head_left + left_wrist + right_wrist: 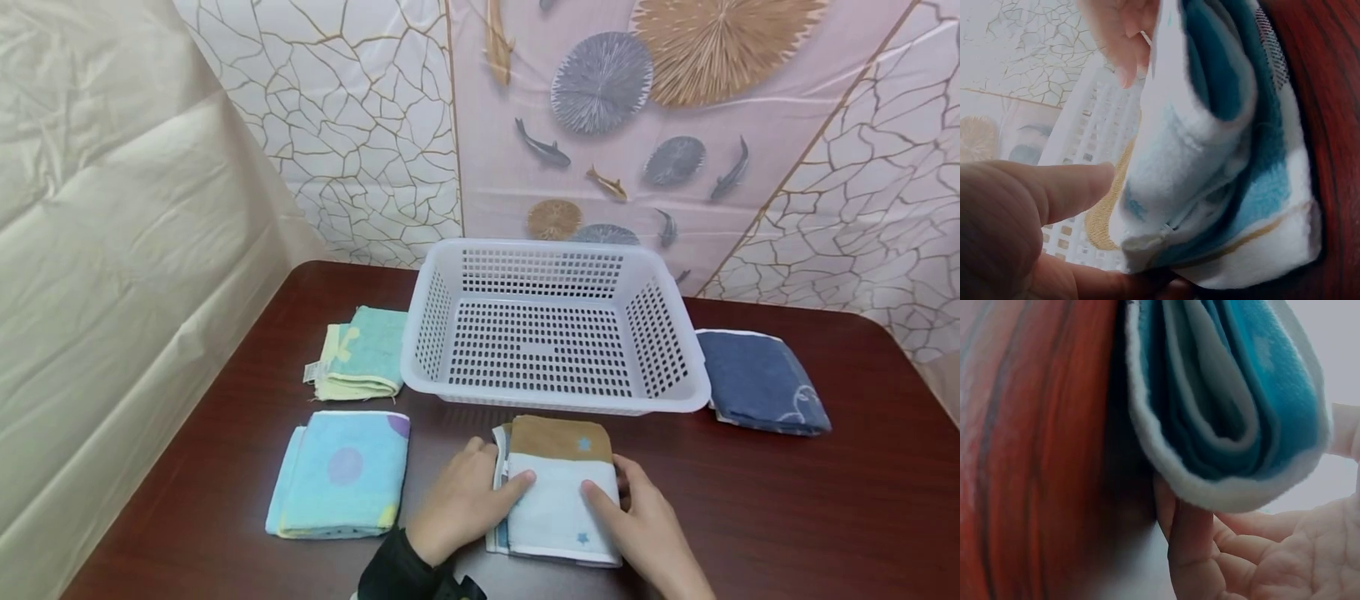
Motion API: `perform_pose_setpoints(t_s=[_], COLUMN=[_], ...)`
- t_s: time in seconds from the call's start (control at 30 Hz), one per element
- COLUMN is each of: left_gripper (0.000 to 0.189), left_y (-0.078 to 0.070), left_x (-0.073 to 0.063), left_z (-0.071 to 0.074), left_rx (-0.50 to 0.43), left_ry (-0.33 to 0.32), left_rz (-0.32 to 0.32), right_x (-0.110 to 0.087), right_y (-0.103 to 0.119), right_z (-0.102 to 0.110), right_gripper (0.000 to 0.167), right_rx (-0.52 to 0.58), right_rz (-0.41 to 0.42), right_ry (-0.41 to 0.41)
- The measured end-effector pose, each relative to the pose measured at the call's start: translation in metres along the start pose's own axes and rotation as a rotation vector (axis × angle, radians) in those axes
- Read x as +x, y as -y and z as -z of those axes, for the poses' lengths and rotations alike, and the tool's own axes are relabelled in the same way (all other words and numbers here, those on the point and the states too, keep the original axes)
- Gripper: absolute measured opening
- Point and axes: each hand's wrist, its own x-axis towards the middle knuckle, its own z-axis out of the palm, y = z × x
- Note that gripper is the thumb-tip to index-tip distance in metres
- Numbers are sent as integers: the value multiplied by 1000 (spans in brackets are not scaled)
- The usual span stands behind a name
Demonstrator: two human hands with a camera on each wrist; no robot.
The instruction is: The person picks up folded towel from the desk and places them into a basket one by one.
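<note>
A folded towel [558,492], white with a brown band and small blue stars, lies on the table in front of the basket. My left hand [468,496] holds its left edge, thumb on the top layer. At the right edge, my right hand [652,521] grips it with the thumb on top and the fingers curled at the side. In the left wrist view the towel [1179,156] shows loose folds with a blue inner side. The right wrist view shows rolled layers of the towel [1229,494], with fingers [1194,550] under its edge.
A white perforated basket [540,400] stands behind the towel. Left of it lie a green folded towel [375,346] and a light blue one [345,467] with dots. A dark blue folded towel [761,379] lies right of the basket on the dark wooden table [810,517].
</note>
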Motion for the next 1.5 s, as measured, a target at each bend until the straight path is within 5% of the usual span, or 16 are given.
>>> perform_pose_setpoints(t_s=[0.47, 0.8, 1.0, 1.23, 1.5], left_gripper=[57, 64, 72, 84, 94], left_y=[1, 2, 7, 10, 12], left_x=[3, 3, 3, 2, 2], left_z=[-1, 0, 2, 8, 11], left_rx=[-113, -335, -583, -758, -849], left_ry=[14, 72, 118, 145, 162], left_rz=[3, 13, 71, 115, 183], right_x=[-2, 0, -3, -4, -3], right_y=[1, 3, 2, 0, -4], right_z=[-4, -9, -16, -14, -9], right_gripper=[67, 58, 42, 75, 66], right_rx=[141, 355, 563, 673, 716], right_rz=[22, -37, -95, -86, -21], right_ry=[19, 87, 143, 242, 375])
